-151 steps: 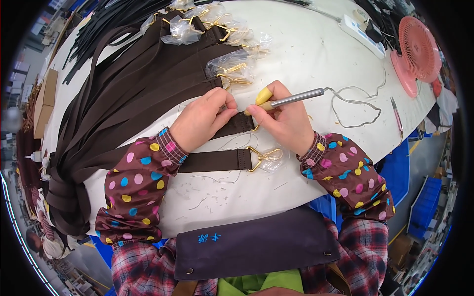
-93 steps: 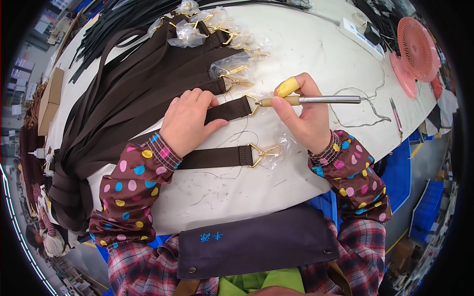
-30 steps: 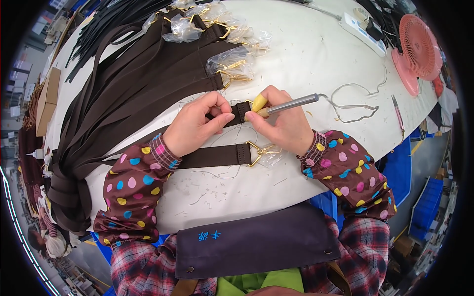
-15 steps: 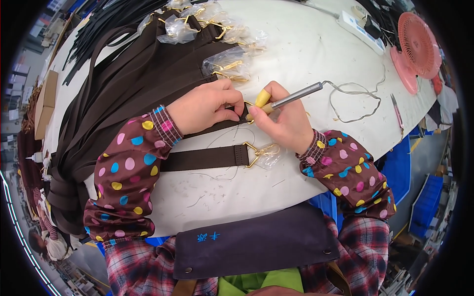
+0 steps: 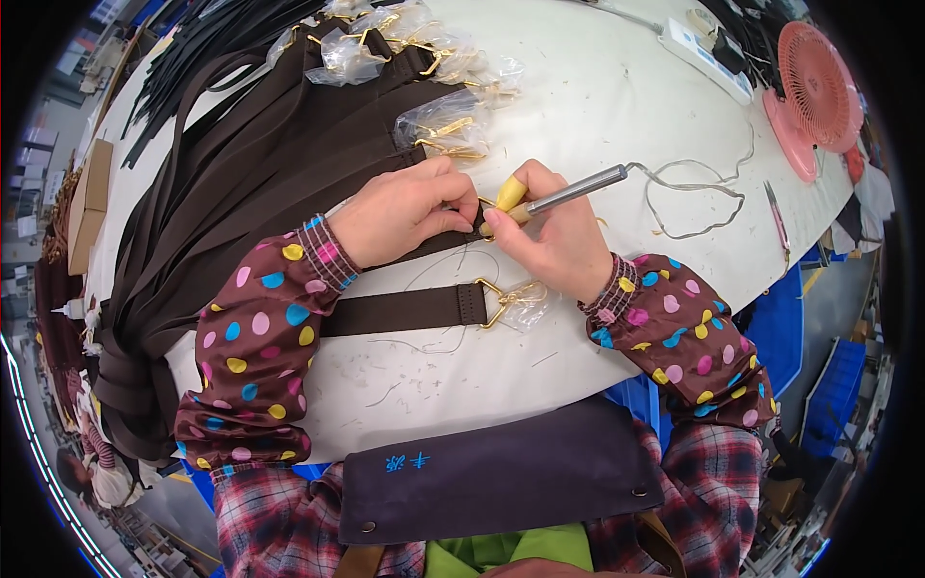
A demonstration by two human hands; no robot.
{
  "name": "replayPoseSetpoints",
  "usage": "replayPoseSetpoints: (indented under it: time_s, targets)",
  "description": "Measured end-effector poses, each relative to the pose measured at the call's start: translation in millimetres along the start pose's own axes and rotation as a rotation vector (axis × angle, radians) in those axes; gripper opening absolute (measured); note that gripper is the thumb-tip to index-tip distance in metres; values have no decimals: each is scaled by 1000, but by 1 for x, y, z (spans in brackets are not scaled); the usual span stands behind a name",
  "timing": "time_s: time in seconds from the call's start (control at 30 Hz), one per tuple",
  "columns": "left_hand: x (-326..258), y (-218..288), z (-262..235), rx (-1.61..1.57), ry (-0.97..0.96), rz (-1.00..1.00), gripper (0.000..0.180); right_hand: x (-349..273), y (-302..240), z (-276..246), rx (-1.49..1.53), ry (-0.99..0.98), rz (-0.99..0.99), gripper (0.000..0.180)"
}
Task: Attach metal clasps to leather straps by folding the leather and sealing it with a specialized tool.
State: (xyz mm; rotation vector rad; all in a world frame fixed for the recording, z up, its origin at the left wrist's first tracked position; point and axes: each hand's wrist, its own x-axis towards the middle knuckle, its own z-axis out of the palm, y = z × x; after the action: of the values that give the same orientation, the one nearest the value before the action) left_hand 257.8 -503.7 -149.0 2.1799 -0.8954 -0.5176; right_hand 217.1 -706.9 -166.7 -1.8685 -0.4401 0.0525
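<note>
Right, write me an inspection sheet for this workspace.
Surface: white table, dark marks and loose thread bits toward the near edge.
Job's things: dark brown strap at the hands; a second strap nearer the person, with a gold buckle; strap pile at left.
Clutter: slim pink-handled tool near the right edge.
Hands: left hand at the first strap's end, fingertips together, pinched item too small to tell; right hand grips a pen-shaped tool.
Cables: grey cable looped on the table; white power strip.
Surroundings: pink fan, blue bin at right.
</note>
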Motion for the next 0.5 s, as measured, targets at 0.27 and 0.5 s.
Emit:
replayPoseSetpoints:
  time_s: [0.27,0.5]
  targets:
    - [-1,0,2,7,14,12,10,-1,0,-1,-39,0,-19,17]
    - [-3,-9,5,28,85,96,9,-1,9,5,-6,10,-18,20]
